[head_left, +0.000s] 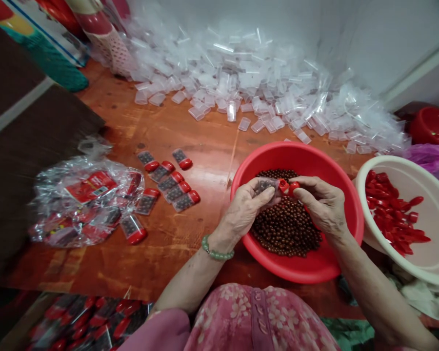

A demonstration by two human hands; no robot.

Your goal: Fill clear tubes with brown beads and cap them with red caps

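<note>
Orange bench [139, 126]: left hand [243, 212] pinches clear case [266, 185], right hand [322, 204] red cap [283, 186], over brown beads [285, 229] in red basin [296, 158]; slip risks spills.

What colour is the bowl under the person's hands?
The bowl is bright red, seen best in the head view.
</note>
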